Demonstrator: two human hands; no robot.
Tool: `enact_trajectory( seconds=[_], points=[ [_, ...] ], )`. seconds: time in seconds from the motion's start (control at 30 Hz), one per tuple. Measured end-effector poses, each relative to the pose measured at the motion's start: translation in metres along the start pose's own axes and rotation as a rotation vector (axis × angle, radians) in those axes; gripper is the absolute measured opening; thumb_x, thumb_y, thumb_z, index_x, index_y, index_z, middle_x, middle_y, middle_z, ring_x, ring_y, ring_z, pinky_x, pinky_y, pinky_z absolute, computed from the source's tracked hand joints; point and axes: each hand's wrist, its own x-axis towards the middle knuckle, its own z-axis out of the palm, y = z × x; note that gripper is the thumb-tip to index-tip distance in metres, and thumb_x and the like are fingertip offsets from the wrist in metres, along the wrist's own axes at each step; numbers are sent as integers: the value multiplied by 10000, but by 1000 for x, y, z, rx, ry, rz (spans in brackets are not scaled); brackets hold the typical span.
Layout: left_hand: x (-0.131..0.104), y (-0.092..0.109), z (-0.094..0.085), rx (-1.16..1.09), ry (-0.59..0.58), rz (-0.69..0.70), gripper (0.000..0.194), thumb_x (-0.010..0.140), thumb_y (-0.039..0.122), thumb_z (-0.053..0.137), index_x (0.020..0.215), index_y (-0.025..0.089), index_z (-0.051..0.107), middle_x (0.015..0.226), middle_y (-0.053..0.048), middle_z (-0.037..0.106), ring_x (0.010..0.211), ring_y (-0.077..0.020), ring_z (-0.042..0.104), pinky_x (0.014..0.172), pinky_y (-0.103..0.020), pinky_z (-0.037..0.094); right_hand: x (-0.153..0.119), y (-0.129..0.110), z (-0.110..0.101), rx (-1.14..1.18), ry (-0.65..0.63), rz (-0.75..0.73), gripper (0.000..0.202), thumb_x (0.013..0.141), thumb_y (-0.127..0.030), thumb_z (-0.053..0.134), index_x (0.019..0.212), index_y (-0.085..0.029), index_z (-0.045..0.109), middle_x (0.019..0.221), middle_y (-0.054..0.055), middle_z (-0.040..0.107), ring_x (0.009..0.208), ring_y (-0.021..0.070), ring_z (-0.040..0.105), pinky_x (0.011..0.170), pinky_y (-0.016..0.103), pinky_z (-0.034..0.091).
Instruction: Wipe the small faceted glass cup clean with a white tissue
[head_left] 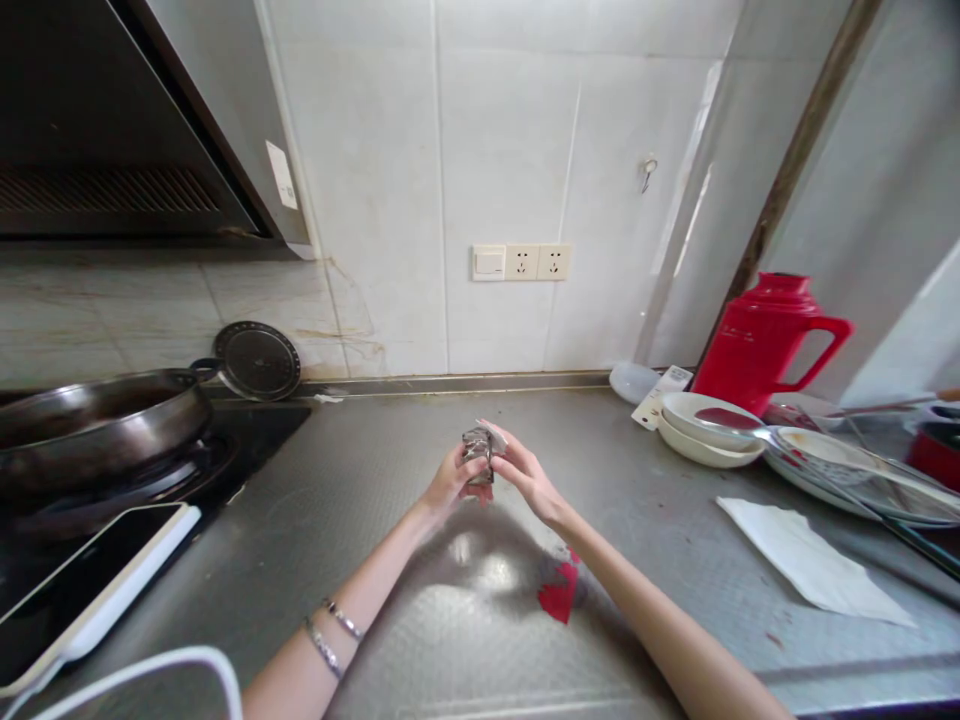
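While the steel table (420, 560) spreads wide below me, I see my left hand (450, 480) closed around a small shiny crumpled wrapper (478, 455), held upright above mid-table; my right hand (525, 473) pinches its top from three o'clock, equally near.

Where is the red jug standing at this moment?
In the head view, the red jug stands at the far right of the steel counter, against the tiled wall, just behind the stacked white bowls.
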Motion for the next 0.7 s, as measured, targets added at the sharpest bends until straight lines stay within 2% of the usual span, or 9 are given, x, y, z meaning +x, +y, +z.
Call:
enact_trajectory(
  seconds=[0.13, 0.2, 0.3, 0.37, 0.43, 0.5, 0.53, 0.6, 0.7],
  points=[
    [2, -1, -1, -26, 33, -15, 590, 708, 579, 659, 1069, 129, 536, 888, -99, 651, 625, -167, 635, 456, -239, 494, -1, 10, 2, -159, -24, -113, 842, 692, -351, 769, 1426, -283, 360, 1468, 90, 396, 1331, 278, 393, 1095, 457, 336],
    [3, -2, -2, -23, -2, -49, 604, 720, 603, 644, 1082, 130, 540, 882, -102, 653, 644, -179, 649, 467, -242, 503, 0, 16, 4, -168, -1, -129, 847, 678, -332, 777, 1418, -266, 371, 1459, 110, 400, 1315, 278, 415, 1076, 449, 363],
    [3, -3, -6, -25, -97, -84, 696, 702, 649, 641, 1168, 153, 498, 910, -107, 652, 611, -187, 664, 500, -277, 526, 2, 19, 5, -86, 39, -80, 790, 668, -323, 777, 1374, -232, 434, 1405, 123, 466, 1251, 268, 490, 1034, 422, 418],
    [3, -2, -9, -21, -154, -75, 869, 634, 637, 712, 1312, 207, 379, 1011, -129, 643, 660, -210, 682, 527, -289, 534, 4, 16, 5, 12, 74, -12, 775, 659, -331, 779, 1353, -216, 454, 1335, 120, 539, 1173, 256, 561, 997, 412, 457],
    [4, -2, -12, 35, -175, -67, 1146, 530, 528, 834, 1429, 278, 168, 1103, -151, 619, 673, -200, 678, 523, -271, 524, 6, 11, 3, 99, 110, 63, 732, 662, -346, 773, 1321, -209, 485, 1235, 100, 620, 1084, 247, 619, 957, 409, 490],
    [4, -3, -13, 138, -133, -47, 1341, 475, 387, 898, 1457, 325, -13, 1168, -171, 587, 618, -146, 644, 484, -231, 492, 7, 5, 1, 142, 128, 121, 612, 682, -369, 754, 1235, -194, 560, 1130, 83, 677, 1020, 250, 649, 918, 408, 513],
    [4, -4, -13, 192, -92, -24, 1372, 471, 338, 905, 1457, 332, -49, 1197, -180, 567, 609, -125, 627, 469, -212, 477, 7, 3, 1, 154, 124, 143, 547, 696, -382, 741, 1184, -183, 595, 1085, 80, 695, 996, 254, 658, 900, 407, 521],
    [4, -7, -12, 292, 2, 32, 1327, 492, 296, 896, 1461, 315, -9, 1231, -185, 541, 628, -110, 609, 451, -186, 457, 6, -1, 3, 160, 95, 166, 454, 727, -400, 712, 1111, -169, 637, 1033, 83, 712, 966, 261, 668, 875, 406, 529],
    [4, -11, -12, 399, 79, 85, 1124, 546, 291, 860, 1423, 248, 159, 1182, -150, 571, 643, -115, 602, 445, -184, 453, 5, 0, 8, 93, 55, 148, 438, 747, -384, 696, 1129, -178, 635, 1074, 79, 701, 1002, 259, 655, 900, 406, 516]
  ],
)
